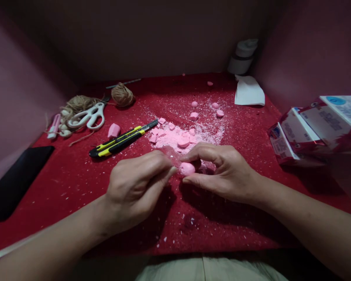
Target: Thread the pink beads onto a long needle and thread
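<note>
Between the thumb and fingers of my right hand (pixel 222 168) is a rounded, egg-like pink piece (pixel 187 168) that looks like carved soap. My left hand (pixel 142 181) is closed in a pinch, its fingertips right beside the left end of that piece. Anything inside this pinch is hidden or too small to make out. Just beyond my hands lies a heap of pink shavings (pixel 172 137) with several chunks in it. A black and yellow box cutter (pixel 123 141) rests left of the heap, blade out and pointing at it.
On the left are white-handled scissors (pixel 89 116), a ball of twine (pixel 123 95), a pink chunk (pixel 114 131) and a black flat object (pixel 17 181). Pink and white boxes (pixel 300 134) stand on the right. White paper (pixel 249 90) lies at the back right, by a white roll-like object (pixel 242 57).
</note>
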Tool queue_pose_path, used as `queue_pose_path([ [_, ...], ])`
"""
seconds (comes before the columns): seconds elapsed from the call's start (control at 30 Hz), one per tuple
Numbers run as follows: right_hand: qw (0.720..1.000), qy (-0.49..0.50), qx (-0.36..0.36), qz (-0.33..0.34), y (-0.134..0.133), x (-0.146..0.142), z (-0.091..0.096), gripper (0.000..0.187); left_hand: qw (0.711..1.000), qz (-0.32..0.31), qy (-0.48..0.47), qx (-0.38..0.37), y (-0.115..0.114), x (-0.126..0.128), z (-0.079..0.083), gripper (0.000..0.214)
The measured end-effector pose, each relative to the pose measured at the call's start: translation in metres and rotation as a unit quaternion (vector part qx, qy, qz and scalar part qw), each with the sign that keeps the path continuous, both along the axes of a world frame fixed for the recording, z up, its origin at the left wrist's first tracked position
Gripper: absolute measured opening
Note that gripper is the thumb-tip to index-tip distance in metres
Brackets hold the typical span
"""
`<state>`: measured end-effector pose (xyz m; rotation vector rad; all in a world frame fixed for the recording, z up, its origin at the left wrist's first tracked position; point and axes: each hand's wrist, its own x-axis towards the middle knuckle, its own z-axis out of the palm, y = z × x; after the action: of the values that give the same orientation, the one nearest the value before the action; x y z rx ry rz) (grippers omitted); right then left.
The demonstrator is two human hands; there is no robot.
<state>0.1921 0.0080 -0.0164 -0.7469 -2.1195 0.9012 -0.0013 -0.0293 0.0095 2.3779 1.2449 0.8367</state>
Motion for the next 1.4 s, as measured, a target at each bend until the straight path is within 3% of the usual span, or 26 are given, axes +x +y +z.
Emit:
queue_pose_path([
  [0.13,0.999,0.001,0.032,0.009,0.000,-0.001,-0.001,0.008,0.990,0.030,-0.074,-0.115,0.006,0.002,0.005,0.016],
  [0.27,0.998,0.004,0.057,0.012,0.000,-0.002,-0.002,0.009,0.961,0.039,-0.143,-0.234,0.008,0.000,0.005,0.014],
  [0.4,0.996,0.002,0.084,0.003,-0.002,-0.003,-0.002,0.008,0.932,0.060,-0.191,-0.301,0.007,0.001,0.003,0.014],
  [0.5,0.994,-0.003,0.109,-0.001,-0.003,-0.003,-0.003,0.007,0.950,0.041,-0.173,-0.256,0.006,0.005,0.002,0.014],
  [0.63,0.988,-0.016,0.155,-0.003,-0.003,-0.005,-0.006,0.007,0.995,-0.001,-0.060,-0.082,0.003,0.007,-0.004,0.016],
  [0.77,0.985,-0.024,0.170,-0.016,-0.004,-0.007,-0.007,0.009,0.998,-0.031,0.037,0.051,-0.002,0.004,-0.010,0.015],
  [0.87,0.984,-0.026,0.176,-0.023,-0.004,-0.007,-0.006,0.009,0.992,-0.026,0.080,0.090,-0.003,0.001,-0.010,0.013],
  [1.07,0.984,-0.023,0.176,-0.021,-0.003,-0.006,-0.005,0.010,0.998,-0.025,0.030,0.040,0.002,-0.001,-0.005,0.017],
  [1.3,0.982,-0.029,0.185,-0.015,-0.004,-0.006,-0.006,0.011,1.000,-0.008,-0.007,-0.013,0.002,0.004,-0.010,0.019],
  [1.4,0.983,-0.025,0.181,-0.021,-0.004,-0.006,-0.005,0.010,0.994,0.016,-0.063,-0.092,0.002,0.008,-0.007,0.019],
])
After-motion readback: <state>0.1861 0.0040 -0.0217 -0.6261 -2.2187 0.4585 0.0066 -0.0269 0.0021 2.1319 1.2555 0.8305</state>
